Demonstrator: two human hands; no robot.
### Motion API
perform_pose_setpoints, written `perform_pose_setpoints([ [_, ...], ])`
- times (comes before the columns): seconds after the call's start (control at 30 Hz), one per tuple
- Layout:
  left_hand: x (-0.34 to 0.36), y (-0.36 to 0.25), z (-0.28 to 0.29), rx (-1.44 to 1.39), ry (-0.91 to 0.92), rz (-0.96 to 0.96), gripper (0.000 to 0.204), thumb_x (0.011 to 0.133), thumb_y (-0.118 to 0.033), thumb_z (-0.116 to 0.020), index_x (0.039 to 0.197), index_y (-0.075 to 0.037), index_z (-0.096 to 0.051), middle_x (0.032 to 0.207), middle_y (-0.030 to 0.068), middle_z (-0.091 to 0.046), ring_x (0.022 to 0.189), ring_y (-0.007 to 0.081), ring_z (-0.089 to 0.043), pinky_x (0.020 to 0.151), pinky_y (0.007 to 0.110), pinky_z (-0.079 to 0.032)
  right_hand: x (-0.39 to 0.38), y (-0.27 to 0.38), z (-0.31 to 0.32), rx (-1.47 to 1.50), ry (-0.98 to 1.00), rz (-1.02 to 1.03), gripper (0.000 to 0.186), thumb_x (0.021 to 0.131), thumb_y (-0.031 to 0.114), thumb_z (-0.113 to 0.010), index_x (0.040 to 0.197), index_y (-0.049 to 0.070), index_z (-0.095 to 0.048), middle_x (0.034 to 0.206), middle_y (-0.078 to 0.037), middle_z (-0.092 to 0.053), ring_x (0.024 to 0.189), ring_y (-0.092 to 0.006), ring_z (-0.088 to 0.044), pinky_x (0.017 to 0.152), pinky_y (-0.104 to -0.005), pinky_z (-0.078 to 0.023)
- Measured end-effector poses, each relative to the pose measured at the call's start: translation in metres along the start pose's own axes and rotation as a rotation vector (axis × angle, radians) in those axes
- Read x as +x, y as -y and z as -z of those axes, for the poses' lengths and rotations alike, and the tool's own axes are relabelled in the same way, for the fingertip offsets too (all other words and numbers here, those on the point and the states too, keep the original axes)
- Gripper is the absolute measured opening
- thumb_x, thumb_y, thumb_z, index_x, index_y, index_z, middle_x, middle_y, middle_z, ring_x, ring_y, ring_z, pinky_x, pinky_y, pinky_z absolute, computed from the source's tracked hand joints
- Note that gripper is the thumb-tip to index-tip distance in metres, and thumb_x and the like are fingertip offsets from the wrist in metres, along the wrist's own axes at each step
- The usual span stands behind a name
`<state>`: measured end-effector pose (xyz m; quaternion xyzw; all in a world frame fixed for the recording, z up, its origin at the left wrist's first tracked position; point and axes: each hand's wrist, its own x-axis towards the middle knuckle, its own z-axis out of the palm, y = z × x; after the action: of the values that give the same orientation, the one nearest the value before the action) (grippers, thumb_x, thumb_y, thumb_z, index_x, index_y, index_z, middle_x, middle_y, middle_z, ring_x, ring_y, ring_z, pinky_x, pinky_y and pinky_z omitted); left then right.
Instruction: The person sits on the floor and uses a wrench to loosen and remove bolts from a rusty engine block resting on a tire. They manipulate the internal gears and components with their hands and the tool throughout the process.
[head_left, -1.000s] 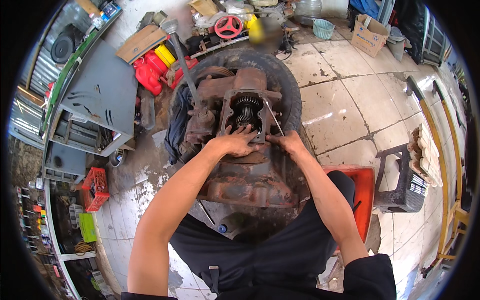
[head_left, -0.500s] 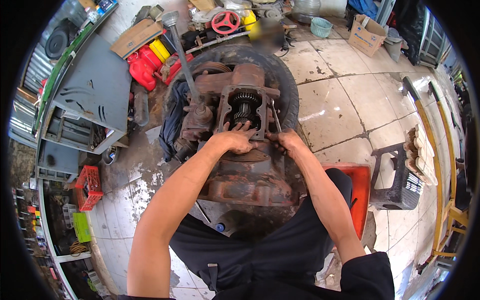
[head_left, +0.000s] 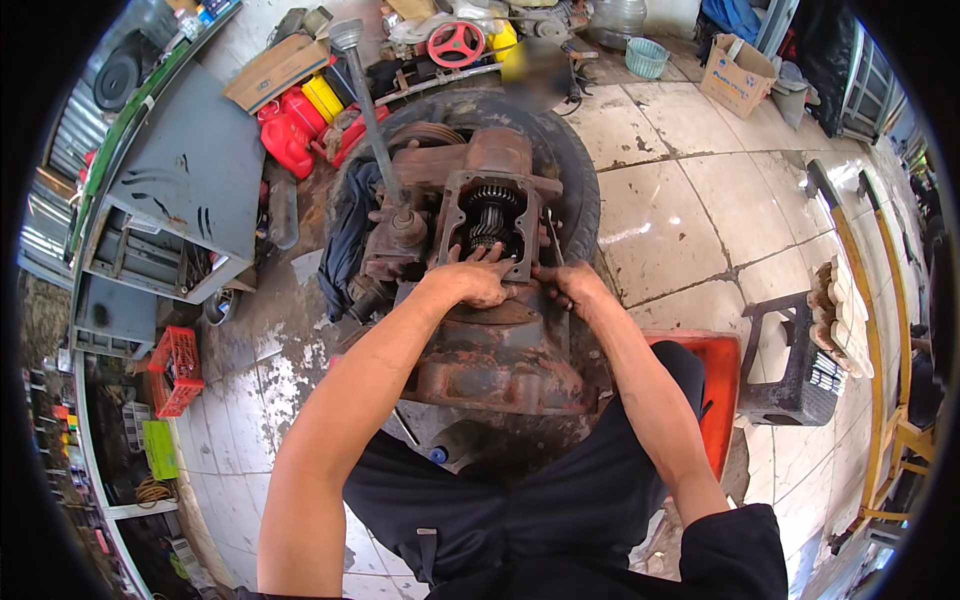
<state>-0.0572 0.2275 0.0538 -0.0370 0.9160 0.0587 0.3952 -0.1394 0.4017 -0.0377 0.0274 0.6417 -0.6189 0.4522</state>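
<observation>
A rusty gearbox housing (head_left: 500, 365) rests on a large black tyre (head_left: 578, 190). Its top opening shows toothed gears (head_left: 492, 215) on a shaft. My left hand (head_left: 473, 280) lies on the near rim of the opening, fingers spread, the fingertips at the lower gears. My right hand (head_left: 568, 283) is closed on a thin metal rod (head_left: 554, 242) beside the right side of the opening. A tall gear lever (head_left: 365, 115) rises from the left of the housing, with a dark cloth (head_left: 345, 250) beside it.
A grey metal cabinet (head_left: 180, 190) stands left, above a red crate (head_left: 177, 368). Red jerrycans (head_left: 288, 135) and clutter lie behind. A cardboard box (head_left: 738, 72) is at back right. A black plastic stool (head_left: 785, 385), an orange bin (head_left: 725, 385) and yellow rails (head_left: 870, 300) are at right.
The rod in my right hand stands a little more upright than a second ago. The view has shifted slightly. My left hand stays on the rim, fingers spread.
</observation>
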Motion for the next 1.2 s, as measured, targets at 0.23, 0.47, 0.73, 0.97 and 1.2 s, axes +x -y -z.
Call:
perform_pose_setpoints([
  [0.23, 0.004, 0.004, -0.005, 0.001, 0.004, 0.000, 0.073, 0.099, -0.057, -0.035, 0.157, -0.019, -0.015, 0.164, 0.0112, -0.001, 0.151, 0.0315, -0.006, 0.119, 0.060, -0.004, -0.009, 0.001, -0.003, 0.089, 0.011, 0.002, 0.022, 0.078, 0.014, -0.081, 0.086, -0.002, -0.068, 0.067, -0.004, -0.058, 0.049, -0.0116, -0.048, 0.036, -0.0246, -0.028],
  [0.47, 0.006, 0.002, -0.003, 0.017, 0.018, 0.000, 0.073, 0.099, -0.057, -0.034, 0.157, -0.017, -0.015, 0.164, 0.0129, -0.001, 0.151, 0.0329, -0.006, 0.118, 0.061, -0.005, -0.014, 0.010, -0.006, 0.030, -0.053, -0.047, 0.016, 0.078, 0.010, -0.079, 0.084, 0.000, -0.068, 0.067, -0.003, -0.059, 0.049, -0.0105, -0.047, 0.036, -0.0240, -0.027],
  [0.73, 0.006, 0.003, -0.002, 0.012, 0.020, 0.019, 0.075, 0.098, -0.059, -0.036, 0.158, -0.018, -0.015, 0.165, 0.0110, -0.001, 0.152, 0.0307, -0.005, 0.118, 0.060, -0.006, -0.009, 0.002, 0.001, 0.084, 0.013, -0.037, 0.015, 0.081, 0.011, -0.076, 0.086, 0.000, -0.068, 0.069, -0.004, -0.059, 0.048, -0.0113, -0.048, 0.036, -0.0244, -0.028],
  [0.97, 0.002, -0.001, -0.002, -0.007, -0.018, 0.006, 0.074, 0.099, -0.057, -0.037, 0.157, -0.018, -0.016, 0.165, 0.0106, -0.001, 0.152, 0.0304, -0.006, 0.118, 0.060, -0.005, -0.007, 0.007, -0.001, 0.060, 0.025, -0.070, 0.020, 0.077, 0.015, -0.078, 0.086, 0.001, -0.069, 0.070, -0.003, -0.060, 0.048, -0.0095, -0.048, 0.036, -0.0229, -0.030],
  [1.2, 0.000, -0.002, 0.000, -0.016, -0.004, 0.009, 0.073, 0.099, -0.057, -0.037, 0.157, -0.017, -0.019, 0.164, 0.0119, -0.002, 0.151, 0.0322, -0.007, 0.118, 0.061, -0.006, -0.010, 0.012, -0.009, -0.032, -0.041, -0.065, 0.017, 0.077, 0.013, -0.077, 0.085, 0.001, -0.068, 0.063, -0.002, -0.056, 0.047, -0.0096, -0.047, 0.036, -0.0239, -0.029],
])
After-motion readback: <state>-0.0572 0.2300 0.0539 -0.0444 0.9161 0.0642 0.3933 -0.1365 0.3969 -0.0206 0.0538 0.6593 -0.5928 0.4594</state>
